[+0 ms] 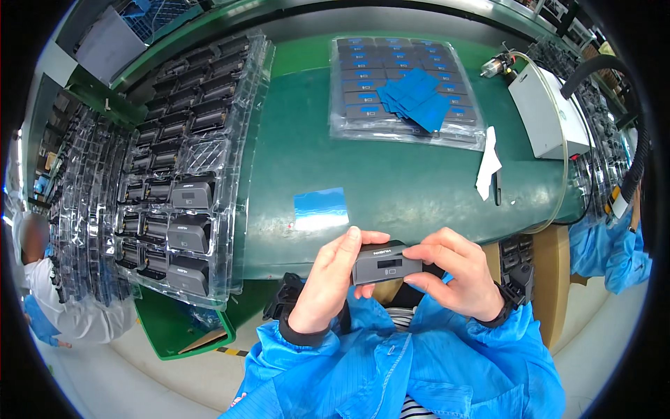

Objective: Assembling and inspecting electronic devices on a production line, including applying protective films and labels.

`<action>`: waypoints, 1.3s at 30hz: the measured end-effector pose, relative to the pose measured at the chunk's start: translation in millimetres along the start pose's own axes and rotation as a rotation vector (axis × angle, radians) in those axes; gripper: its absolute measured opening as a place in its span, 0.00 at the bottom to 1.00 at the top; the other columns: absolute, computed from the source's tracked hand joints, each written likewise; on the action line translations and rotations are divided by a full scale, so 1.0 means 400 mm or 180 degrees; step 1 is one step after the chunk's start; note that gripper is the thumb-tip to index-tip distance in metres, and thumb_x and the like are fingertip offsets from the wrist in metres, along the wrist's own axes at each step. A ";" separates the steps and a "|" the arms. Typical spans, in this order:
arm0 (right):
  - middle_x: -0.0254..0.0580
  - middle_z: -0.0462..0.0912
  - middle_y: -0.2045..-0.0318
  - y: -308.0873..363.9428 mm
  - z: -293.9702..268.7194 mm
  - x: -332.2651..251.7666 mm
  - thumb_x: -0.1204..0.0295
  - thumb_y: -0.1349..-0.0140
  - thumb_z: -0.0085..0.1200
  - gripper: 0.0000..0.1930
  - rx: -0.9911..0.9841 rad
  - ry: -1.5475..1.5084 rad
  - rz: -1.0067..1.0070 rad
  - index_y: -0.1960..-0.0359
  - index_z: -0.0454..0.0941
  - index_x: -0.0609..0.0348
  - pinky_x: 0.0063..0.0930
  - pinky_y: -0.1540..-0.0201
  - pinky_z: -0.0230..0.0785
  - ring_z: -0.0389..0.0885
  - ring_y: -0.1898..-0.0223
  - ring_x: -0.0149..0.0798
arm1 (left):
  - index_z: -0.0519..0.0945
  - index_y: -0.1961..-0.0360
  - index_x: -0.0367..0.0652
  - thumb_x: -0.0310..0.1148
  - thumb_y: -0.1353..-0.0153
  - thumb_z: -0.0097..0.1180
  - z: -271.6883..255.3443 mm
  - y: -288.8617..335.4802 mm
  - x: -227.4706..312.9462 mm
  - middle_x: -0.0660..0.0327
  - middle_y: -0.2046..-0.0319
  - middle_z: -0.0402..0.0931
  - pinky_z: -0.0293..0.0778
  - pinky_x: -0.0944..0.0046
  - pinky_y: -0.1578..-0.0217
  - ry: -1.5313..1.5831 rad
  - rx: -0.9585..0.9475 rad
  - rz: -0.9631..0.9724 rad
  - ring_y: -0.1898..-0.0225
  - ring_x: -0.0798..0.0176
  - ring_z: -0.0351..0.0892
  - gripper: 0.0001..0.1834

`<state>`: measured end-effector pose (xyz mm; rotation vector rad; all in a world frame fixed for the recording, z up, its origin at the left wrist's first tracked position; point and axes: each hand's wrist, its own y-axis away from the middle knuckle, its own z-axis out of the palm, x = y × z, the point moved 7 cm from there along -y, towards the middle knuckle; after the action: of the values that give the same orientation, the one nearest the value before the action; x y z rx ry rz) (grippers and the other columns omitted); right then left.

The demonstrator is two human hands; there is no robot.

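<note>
Just off the table's near edge, in front of my body, I hold a dark grey boxy electronic device (388, 267) with a small black window on its face. My left hand (333, 279) grips its left end, thumb on top. At the right end, the fingers of my right hand (457, 276) are closed on it, with the thumb and fingertips along its edge. A blue film sheet (320, 209) lies on the green table (279, 150) beyond my left hand.
Clear plastic trays (234, 209) of similar devices stand at left. Another tray (337, 129) at the back carries blue film pieces (419, 100). A white cloth (488, 164), black pen (497, 188) and white box (548, 112) sit at right. A green bin (164, 328) stands below left.
</note>
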<state>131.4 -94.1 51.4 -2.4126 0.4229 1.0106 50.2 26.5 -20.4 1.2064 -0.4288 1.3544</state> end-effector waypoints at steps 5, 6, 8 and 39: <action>0.40 0.73 0.72 0.001 0.001 0.005 0.73 0.56 0.64 0.17 -0.0134 0.0010 0.0026 0.63 0.77 0.59 0.29 0.73 0.67 0.74 0.74 0.40 | 0.74 0.56 0.36 0.50 0.32 0.32 0.010 -0.005 0.005 0.62 0.78 0.74 0.61 0.74 0.85 -0.0114 0.0000 0.0012 0.85 0.73 0.68 0.27; 0.40 0.73 0.72 0.000 0.005 0.004 0.73 0.56 0.64 0.16 -0.0172 0.0025 -0.0006 0.63 0.77 0.59 0.29 0.74 0.67 0.73 0.74 0.40 | 0.74 0.56 0.36 0.50 0.32 0.31 0.008 -0.005 0.006 0.62 0.79 0.74 0.61 0.74 0.85 -0.0170 0.0017 0.0050 0.85 0.73 0.68 0.28; 0.40 0.73 0.72 0.000 0.008 0.008 0.74 0.58 0.65 0.17 -0.0208 0.0044 0.0049 0.63 0.78 0.59 0.29 0.73 0.67 0.74 0.73 0.40 | 0.74 0.56 0.36 0.51 0.32 0.30 0.009 -0.004 0.006 0.62 0.79 0.73 0.61 0.74 0.85 -0.0232 0.0017 0.0047 0.84 0.73 0.67 0.28; 0.36 0.63 0.89 0.035 0.023 0.113 0.67 0.38 0.48 0.15 0.0190 -0.1628 0.1607 0.79 0.70 0.67 0.25 0.82 0.54 0.57 0.84 0.25 | 0.55 0.51 0.46 0.23 0.40 0.47 0.093 0.011 0.023 0.58 0.66 0.67 0.62 0.70 0.73 0.0182 -0.0944 0.0074 0.74 0.70 0.64 0.19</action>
<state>150.4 -105.2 8.4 -1.9235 0.8740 1.7398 62.8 -0.7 3.7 0.9189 -0.5823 1.2900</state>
